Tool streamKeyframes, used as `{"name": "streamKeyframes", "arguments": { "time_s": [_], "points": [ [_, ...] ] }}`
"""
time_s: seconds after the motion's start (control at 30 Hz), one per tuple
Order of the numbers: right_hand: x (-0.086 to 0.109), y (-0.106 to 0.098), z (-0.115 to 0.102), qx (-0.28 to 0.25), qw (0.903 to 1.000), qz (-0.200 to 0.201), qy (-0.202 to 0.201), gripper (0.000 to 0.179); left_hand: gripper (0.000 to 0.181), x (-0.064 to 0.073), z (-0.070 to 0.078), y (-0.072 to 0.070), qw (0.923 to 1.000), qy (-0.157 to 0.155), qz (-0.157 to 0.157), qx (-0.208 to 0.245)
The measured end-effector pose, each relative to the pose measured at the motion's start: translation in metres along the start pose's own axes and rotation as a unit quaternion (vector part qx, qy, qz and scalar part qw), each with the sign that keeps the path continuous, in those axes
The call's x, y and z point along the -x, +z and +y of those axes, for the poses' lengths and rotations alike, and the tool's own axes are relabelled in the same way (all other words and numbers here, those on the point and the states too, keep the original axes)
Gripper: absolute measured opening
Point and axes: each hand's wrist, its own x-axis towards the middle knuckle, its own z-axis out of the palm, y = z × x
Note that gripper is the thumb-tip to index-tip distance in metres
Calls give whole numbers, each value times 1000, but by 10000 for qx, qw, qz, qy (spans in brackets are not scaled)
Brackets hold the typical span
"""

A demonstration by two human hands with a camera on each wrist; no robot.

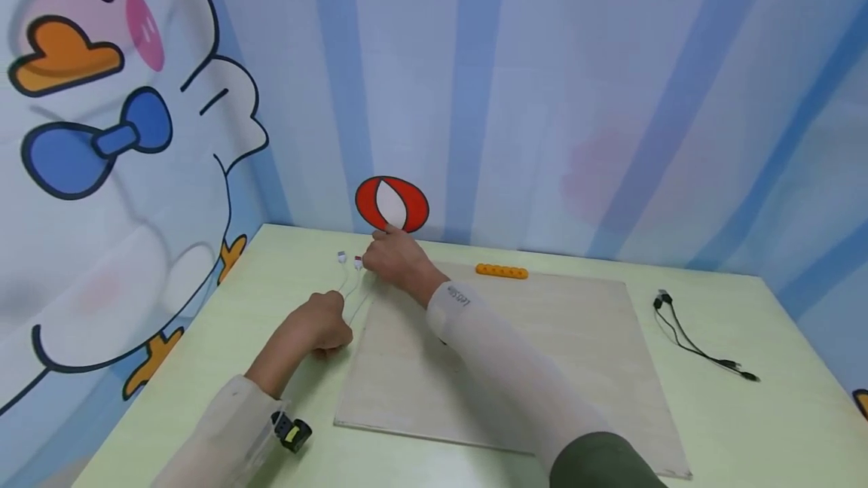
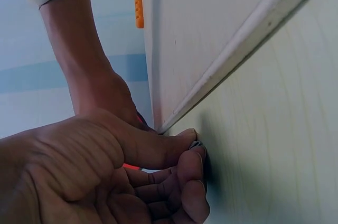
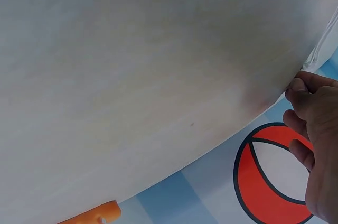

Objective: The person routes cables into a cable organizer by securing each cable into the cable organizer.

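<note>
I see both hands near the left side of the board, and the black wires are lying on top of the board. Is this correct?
Not fully: the black wires are not on the board; the head view shows them on the table, to the board's right. The left hand and right hand are indeed near the board's left side.

The plugs (image 1: 358,263) were white, one with red at its tip. The board (image 1: 576,352) was pale greyish beige, the table (image 1: 780,428) light yellow-green and faintly grained, the bar (image 1: 502,271) orange, the spare cables (image 1: 707,356) black, the backdrop (image 1: 542,96) blue-striped.
</note>
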Motion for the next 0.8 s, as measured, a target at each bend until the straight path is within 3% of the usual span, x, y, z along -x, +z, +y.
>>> {"name": "streamKeyframes", "arguments": {
  "time_s": [0.13,0.17,0.23,0.27,0.43,0.53,0.8],
  "points": [
    [-2,4,-1,67,10000,20,4,27,25,28,22,-12,10000,-71,-17,15],
    [-3,4,-2,95,9999,35,7,27,24,23,18,-10,10000,-35,-23,18],
    [-4,4,-4,139,9999,29,18,30,20,38,28,-17,10000,-65,-40,23],
    [-5,4,-4,160,9999,24,31,31,18,38,29,-18,10000,-47,-32,17],
    [-5,4,-5,204,9997,-80,105,41,14,22,19,-11,10000,-24,1,-83],
    [-5,5,-5,150,9997,-150,119,43,16,3,5,-2,9999,15,24,-121],
    [-3,11,-5,37,9999,-31,95,44,20,2,7,0,9995,-170,-63,-241]
  ]
}}
